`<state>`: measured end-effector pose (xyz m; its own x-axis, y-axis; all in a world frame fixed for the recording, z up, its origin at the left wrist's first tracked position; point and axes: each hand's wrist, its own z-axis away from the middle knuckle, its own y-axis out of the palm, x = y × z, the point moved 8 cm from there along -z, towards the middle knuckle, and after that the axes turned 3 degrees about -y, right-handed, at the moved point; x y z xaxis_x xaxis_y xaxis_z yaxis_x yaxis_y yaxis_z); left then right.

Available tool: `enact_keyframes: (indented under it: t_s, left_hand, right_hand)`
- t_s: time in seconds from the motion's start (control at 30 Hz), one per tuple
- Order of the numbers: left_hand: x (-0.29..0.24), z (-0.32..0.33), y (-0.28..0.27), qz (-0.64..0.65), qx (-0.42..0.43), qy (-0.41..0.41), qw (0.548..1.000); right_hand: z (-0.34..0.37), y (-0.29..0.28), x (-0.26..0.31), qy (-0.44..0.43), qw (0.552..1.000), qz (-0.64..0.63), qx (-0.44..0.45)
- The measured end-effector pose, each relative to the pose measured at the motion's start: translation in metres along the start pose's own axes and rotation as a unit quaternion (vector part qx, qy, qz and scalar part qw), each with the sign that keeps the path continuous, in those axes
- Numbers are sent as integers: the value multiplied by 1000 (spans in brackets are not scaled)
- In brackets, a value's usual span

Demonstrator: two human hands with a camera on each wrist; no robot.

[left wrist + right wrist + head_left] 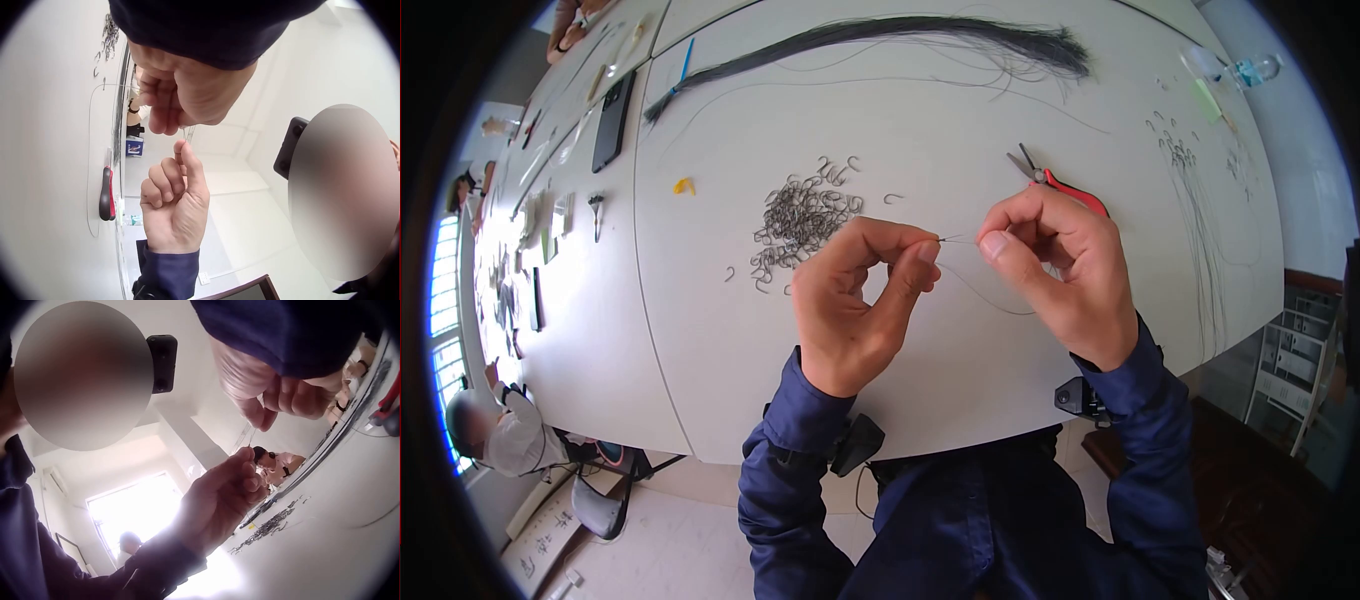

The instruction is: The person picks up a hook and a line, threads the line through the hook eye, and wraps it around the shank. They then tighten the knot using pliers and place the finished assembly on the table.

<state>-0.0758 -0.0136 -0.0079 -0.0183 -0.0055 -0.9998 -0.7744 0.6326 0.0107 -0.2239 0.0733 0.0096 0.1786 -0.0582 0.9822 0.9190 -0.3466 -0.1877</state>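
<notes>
Left hand (865,290) and right hand (1065,265) face each other above the white table in the head view. Between left thumb and forefinger is a fishing hook (942,240), mostly hidden, with only a dark shank tip showing. Thin fishing line (990,307) runs from there and loops below the hands. Pinched in the right thumb and forefinger are fine strands of this line, stretched across the short gap. A pile of fishing hooks (800,222) lies just beyond the left hand. Red-handled pliers (1040,175) lie behind the right hand, which partly covers them.
A long bundle of dark line (880,40) stretches across the far side. Hooks with lines attached (1190,190) lie at the right. A yellow piece (685,186) sits left of the pile, and a black phone (611,122) lies farther left. Other people sit around the tables.
</notes>
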Motion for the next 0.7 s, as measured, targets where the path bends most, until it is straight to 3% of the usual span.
enact_keyframes:
  t_s: [0.17, 0.47, 0.7]
  left_hand:
    - [0, 1, -1, -2, -11, -11, 1000]
    - [1, 1, 2, -24, 33, 6, 999]
    - [3, 0, 0, -16, 4, -16, 1000]
  right_hand:
    - [5, 7, -1, 48, 997, 38, 48]
    - [-3, 2, -10, 37, 998, -32, -36]
    - [5, 4, 1, 53, 997, 55, 16]
